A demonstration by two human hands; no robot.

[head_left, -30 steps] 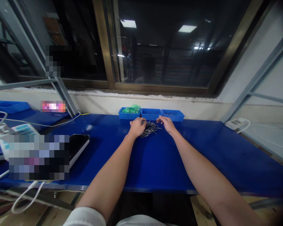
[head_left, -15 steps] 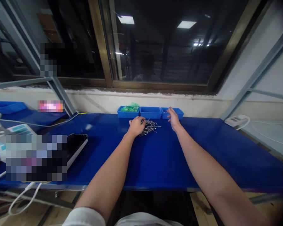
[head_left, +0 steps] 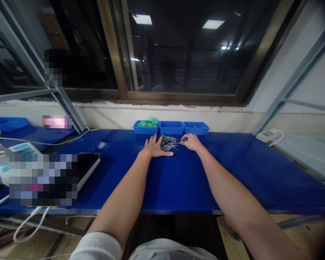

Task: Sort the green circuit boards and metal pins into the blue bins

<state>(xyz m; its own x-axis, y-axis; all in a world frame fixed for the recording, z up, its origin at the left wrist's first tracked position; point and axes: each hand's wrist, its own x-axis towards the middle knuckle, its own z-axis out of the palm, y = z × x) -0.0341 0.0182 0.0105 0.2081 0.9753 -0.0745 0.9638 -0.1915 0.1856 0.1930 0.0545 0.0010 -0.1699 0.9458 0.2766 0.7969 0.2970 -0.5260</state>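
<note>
Pins (head_left: 168, 143) lie in a loose metallic pile on the blue tabletop (head_left: 176, 184), now with both hands at it. The right hand (head_left: 190, 142) has come back from the right-hand blue bin (head_left: 196, 131) to the pile's right edge, so the work sits at the pile again rather than at the bin. Its thumb and fingertips are closed in a pinch, on what looks like the end of one pin, though the detail is tiny. The left hand (head_left: 152, 148) has opened out: half a second ago it was curled over the pile's left side; now its fingers are spread wide, palm down, the thumb extended along the pile's near edge, with nothing visibly gripped. The right hand, half open then, is drawn together now.
</note>
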